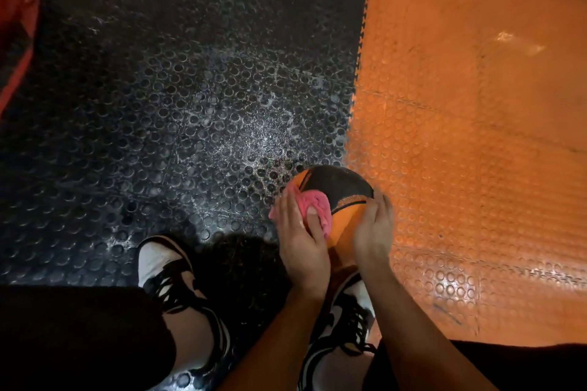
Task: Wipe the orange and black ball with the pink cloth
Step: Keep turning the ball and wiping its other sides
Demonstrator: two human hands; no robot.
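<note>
At the far left edge, well away from the ball, a red object (16,50) with a dark band shows only in part; what it is cannot be told. The black floor mat (165,98) spreads to the left of the ball, rubbery and covered in raised round studs, scuffed grey-white in patches. Below and left of the ball stands a black and white shoe (165,266) with black laces, under a dark trouser leg. The left hand (300,241) lies against the ball's left side, its fingers and thumb curled over the pink cloth (313,209), a soft bunched wad pressed onto the ball's surface. The orange and black ball (336,197) is round and matte, with a black panel on top and orange below, held above the seam where the two mats meet. A second black and white shoe (344,324) sits just beneath the ball. The right hand (373,231) cups the ball's right side, fingers wrapped around it, slightly blurred. Right of the ball lies the orange floor mat (470,143), studded likewise and glossy, joined to the black one by a toothed interlocking edge.
</note>
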